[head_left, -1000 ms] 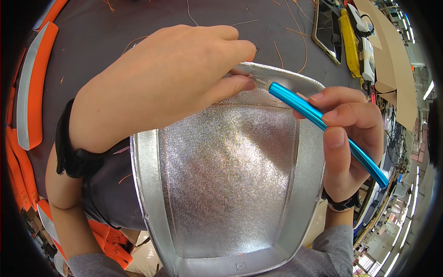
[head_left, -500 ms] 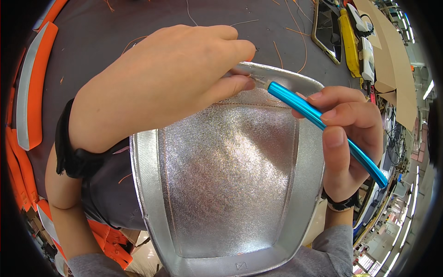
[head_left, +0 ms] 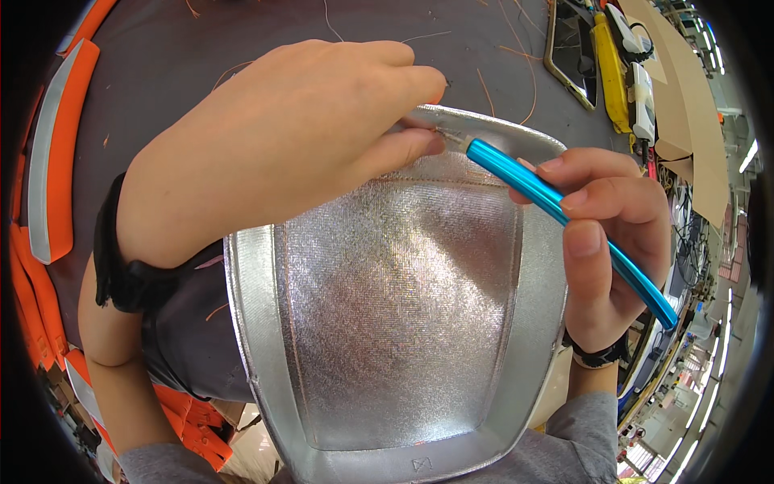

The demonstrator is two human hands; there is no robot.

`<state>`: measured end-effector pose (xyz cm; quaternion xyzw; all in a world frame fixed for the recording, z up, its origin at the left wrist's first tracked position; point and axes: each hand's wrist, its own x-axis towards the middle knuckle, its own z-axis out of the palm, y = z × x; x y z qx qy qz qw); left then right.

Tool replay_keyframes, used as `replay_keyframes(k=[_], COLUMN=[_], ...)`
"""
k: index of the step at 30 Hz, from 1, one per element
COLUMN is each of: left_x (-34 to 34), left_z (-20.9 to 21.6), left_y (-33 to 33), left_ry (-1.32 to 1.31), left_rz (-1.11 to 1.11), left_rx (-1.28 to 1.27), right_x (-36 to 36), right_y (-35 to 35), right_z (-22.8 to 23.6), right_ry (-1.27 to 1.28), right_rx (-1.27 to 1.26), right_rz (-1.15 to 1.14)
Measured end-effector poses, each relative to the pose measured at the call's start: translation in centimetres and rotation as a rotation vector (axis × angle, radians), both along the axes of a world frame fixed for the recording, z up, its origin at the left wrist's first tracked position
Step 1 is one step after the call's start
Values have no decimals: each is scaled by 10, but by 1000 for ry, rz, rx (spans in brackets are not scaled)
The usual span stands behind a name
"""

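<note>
Wkshop: loose orange threads (head_left: 535, 87) on dk worktable (head_left: 161, 81), orange/silver pcs (head_left: 60, 153), strip lights (head_left: 749, 157)

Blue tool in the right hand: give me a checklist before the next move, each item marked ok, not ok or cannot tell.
1. Blue tool gripped: ok, right hand holds it between thumb and fingers.
2. Thin shaft aimed at the upper rim of the silver piece: ok.
3. Shaft's far end visible: not ok, left hand hides it.
4. Left hand's pinch: cannot tell.
5. Tabletop free of orange threads: not ok.
</note>
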<state>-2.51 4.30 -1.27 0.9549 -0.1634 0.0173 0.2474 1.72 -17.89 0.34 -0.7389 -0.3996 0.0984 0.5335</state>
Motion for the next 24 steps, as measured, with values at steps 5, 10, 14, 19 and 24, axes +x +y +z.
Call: replay_keyframes(k=[5, 10, 14, 19, 24], left_x=[-1, 0, 0, 0, -1], left_z=[-1, 0, 0, 0, 2], left_y=[0, 0, 0, 1, 1], left_ry=[-1, 5, 1, -20, 2], left_rz=[2, -5, -8, -30, -30], left_rx=[-12, -10, -10, -3, -6], right_x=[2, 0, 1, 1, 2], right_y=[0, 1, 0, 1, 0], right_z=[-2, 0, -1, -4, -5], right_ry=[-44, -19, -16, -11, 31], right_rx=[8, 15, 27, 62, 132], right_rz=[32, 3, -1, -7, -6])
